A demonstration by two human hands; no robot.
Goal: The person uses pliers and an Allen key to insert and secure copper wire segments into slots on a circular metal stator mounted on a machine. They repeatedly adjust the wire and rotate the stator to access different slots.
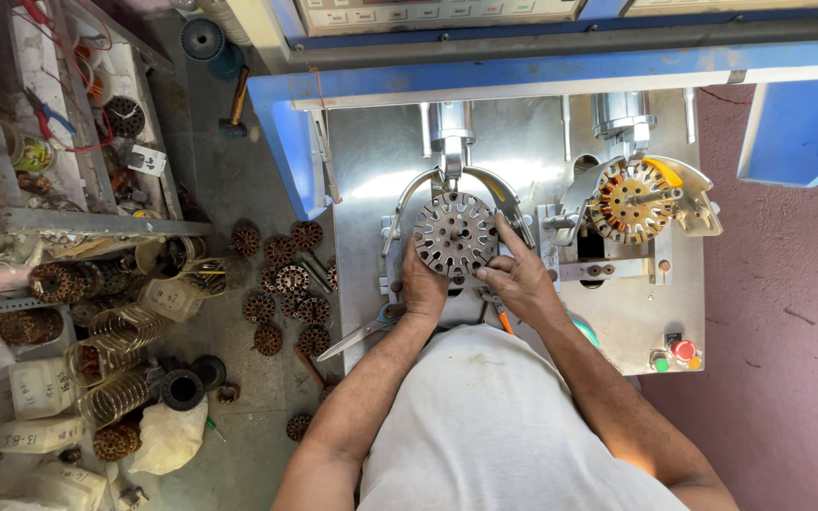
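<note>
Head view: left hand (423,284) and right hand (520,276) closed around bare slotted metal core (454,233) at machine's left spindle. Copper-wound core (630,200) right of it; scissors (364,331) lower left.

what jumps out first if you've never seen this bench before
Both hands, left hand and right hand, grip a bare slotted metal core mounted at the machine's left station. Right of it sits a copper-wound core on the second station. More wound cores litter the floor at left.
</note>
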